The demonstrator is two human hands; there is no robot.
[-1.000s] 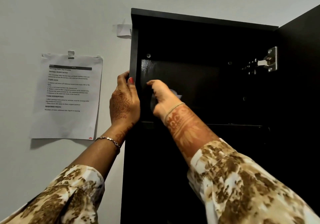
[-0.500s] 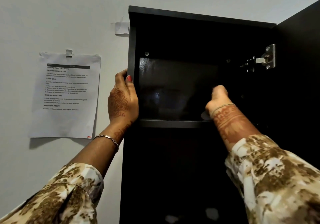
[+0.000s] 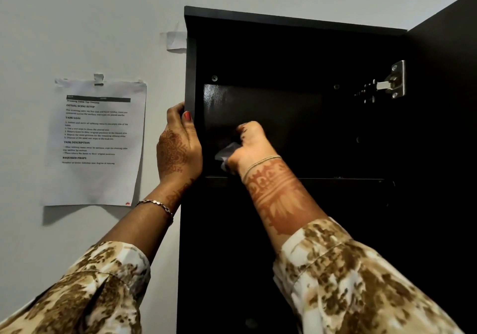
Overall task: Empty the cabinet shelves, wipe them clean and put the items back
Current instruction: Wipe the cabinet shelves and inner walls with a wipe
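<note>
A tall black cabinet [image 3: 296, 49] stands against a pale wall with its door [image 3: 444, 101] swung open on the right. My left hand [image 3: 178, 145] grips the cabinet's left front edge, thumb on the inside. My right hand [image 3: 249, 147] reaches into the top compartment near its left side, closed on a small pale wipe [image 3: 225, 154] pressed against the dark interior just above the top shelf [image 3: 335, 180]. No items show on that shelf. Below the shelf the cabinet is too dark to read.
A printed instruction sheet [image 3: 95, 142] is taped to the wall left of the cabinet. A small piece of tape or paper [image 3: 175, 40] sticks by the cabinet's top left corner. A metal hinge [image 3: 392, 82] sits at the upper right of the opening.
My right hand swept with the wipe from the left of the top compartment to the right, then back to the left. My left hand kept its grip on the cabinet edge.
</note>
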